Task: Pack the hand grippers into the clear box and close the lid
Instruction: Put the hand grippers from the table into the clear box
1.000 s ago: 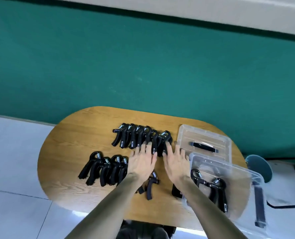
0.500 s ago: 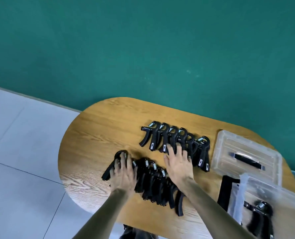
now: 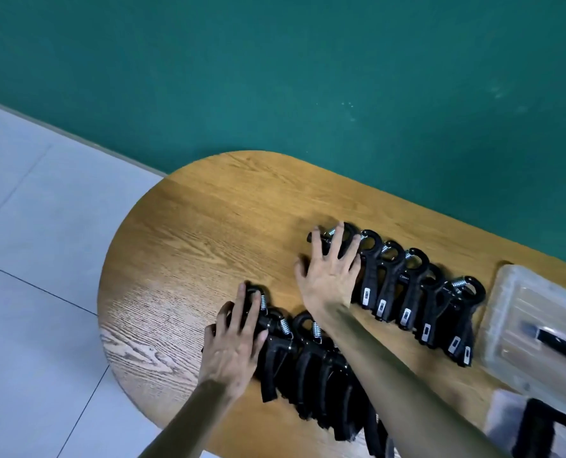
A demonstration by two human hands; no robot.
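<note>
- Your left hand [image 3: 233, 350] and right hand [image 3: 329, 276] lie spread flat on two rows of black spring-loaded hand grippers [image 3: 413, 292], gripping nothing.
- Rows unpacked; clear plastic lid [image 3: 519, 312] off.

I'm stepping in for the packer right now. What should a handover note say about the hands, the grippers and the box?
Left hand: open, flat on the left end of the near row of hand grippers.
Right hand: open, fingers spread on the left end of the far row of hand grippers.
Clear lid: off, lying on the table right of the far row.
Clear box: only a blurred corner shows; contents unclear.
Left: pack both rows, close the lid.
</note>
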